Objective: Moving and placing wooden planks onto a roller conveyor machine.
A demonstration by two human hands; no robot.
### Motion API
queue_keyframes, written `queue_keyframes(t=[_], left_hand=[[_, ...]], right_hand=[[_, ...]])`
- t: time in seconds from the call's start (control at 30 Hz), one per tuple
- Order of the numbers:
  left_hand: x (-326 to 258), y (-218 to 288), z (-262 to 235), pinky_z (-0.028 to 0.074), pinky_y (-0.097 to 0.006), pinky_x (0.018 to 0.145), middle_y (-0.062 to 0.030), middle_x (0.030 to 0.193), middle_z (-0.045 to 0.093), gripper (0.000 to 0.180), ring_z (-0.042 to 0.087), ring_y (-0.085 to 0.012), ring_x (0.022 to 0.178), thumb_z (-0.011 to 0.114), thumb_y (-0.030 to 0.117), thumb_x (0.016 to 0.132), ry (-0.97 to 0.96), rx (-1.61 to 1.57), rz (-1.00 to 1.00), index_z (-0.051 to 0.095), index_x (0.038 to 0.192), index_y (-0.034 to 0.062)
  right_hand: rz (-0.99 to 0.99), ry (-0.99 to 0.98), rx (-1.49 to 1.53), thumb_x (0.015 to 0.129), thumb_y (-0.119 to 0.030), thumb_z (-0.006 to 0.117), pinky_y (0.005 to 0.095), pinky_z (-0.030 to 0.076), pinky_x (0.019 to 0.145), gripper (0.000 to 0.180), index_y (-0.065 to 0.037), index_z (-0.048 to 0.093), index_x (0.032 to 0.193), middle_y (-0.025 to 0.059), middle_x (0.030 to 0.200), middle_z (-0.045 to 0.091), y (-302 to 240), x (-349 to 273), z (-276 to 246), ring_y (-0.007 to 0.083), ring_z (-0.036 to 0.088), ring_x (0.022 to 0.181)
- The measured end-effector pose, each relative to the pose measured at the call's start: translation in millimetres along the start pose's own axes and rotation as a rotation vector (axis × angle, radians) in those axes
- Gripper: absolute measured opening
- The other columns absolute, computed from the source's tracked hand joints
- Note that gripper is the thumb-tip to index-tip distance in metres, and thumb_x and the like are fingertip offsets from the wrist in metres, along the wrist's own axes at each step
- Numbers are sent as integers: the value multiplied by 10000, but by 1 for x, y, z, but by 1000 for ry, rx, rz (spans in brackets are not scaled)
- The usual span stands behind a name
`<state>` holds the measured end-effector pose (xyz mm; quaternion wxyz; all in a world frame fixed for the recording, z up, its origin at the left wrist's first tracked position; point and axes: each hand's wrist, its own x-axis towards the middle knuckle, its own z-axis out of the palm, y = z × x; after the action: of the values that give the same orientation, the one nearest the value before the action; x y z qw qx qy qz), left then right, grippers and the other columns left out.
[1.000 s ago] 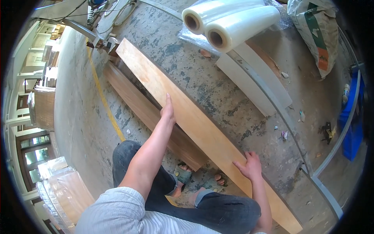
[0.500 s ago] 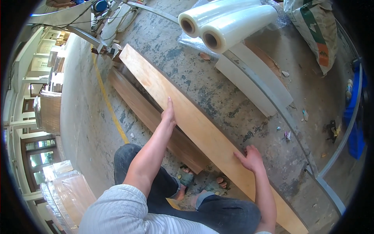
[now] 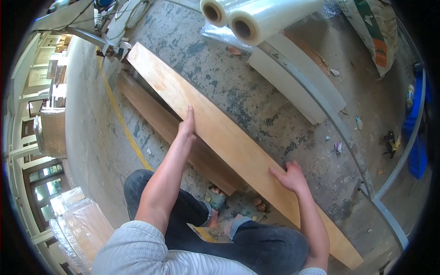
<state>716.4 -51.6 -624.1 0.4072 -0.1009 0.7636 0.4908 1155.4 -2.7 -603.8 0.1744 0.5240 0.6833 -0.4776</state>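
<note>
A long, pale wooden board [image 3: 224,142] lies diagonally before me, running from the far left to the near right. My left hand [image 3: 187,127] holds its left edge, the thumb laid along the top face and the other fingers hidden underneath. On the opposite edge, closer to me, my right hand [image 3: 292,177] grips with its thumb on top and its fingers curled over the side. Just left of the pale board, a darker brown board [image 3: 151,110] lies lower down, partly covered by it.
Clear plastic film rolls [image 3: 263,25] rest at the top, beside a white panel [image 3: 286,87]. A curved grey metal bar [image 3: 321,107] crosses the right side. A printed sack [image 3: 371,36] stands at the upper right. Wrapped stacked panels [image 3: 85,224] are at the lower left.
The whole view has shifted slightly, so floor, rolls and boards appear a little further left and up. Both hands keep their hold on the pale board.
</note>
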Motion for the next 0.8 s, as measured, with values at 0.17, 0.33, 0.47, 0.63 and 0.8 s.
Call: queue_keyframes(t=[0.17, 0.33, 0.47, 0.63, 0.8], left_hand=[[2, -8, 13, 548, -470, 1123, -198, 1501, 632, 904, 645, -342, 1333, 726, 637, 990, 89, 141, -88, 525, 1532, -57], [0, -5, 3, 341, -526, 1265, -198, 1651, 507, 1050, 462, -343, 1531, 702, 742, 947, 75, 161, -92, 457, 1613, -32], [-12, 4, 3, 173, -618, 1287, -158, 1727, 421, 1098, 323, -343, 1616, 652, 838, 908, -40, 208, -117, 434, 1663, 71], [1, 2, 6, 584, -519, 995, -138, 1419, 701, 806, 673, -321, 1287, 765, 668, 944, -106, -8, -53, 629, 1473, 76], [57, 20, -42, 409, -638, 1224, -106, 1547, 632, 808, 569, -332, 1443, 595, 762, 993, -345, 6, -266, 615, 1513, 143]], right_hand=[[-28, 34, -45, 872, -709, 740, 503, 538, 1037, 847, 100, 741, 1127, 299, 1216, 657, 1, -14, -3, 469, 642, 1187], [-67, 43, -70, 845, -711, 770, 504, 559, 995, 824, 86, 754, 1055, 283, 1157, 665, 1, -15, 4, 452, 660, 1124], [-72, -2, -5, 819, -741, 774, 500, 560, 1004, 839, 46, 773, 1108, 269, 1175, 683, 7, -11, -6, 434, 683, 1128], [-27, -36, -28, 827, -808, 711, 490, 562, 1026, 912, 41, 778, 1152, 295, 1299, 695, 21, -1, -17, 436, 691, 1201], [6, -117, 37, 872, -811, 646, 523, 591, 964, 900, 56, 786, 1066, 297, 1209, 743, 5, 5, -22, 422, 720, 1164]])
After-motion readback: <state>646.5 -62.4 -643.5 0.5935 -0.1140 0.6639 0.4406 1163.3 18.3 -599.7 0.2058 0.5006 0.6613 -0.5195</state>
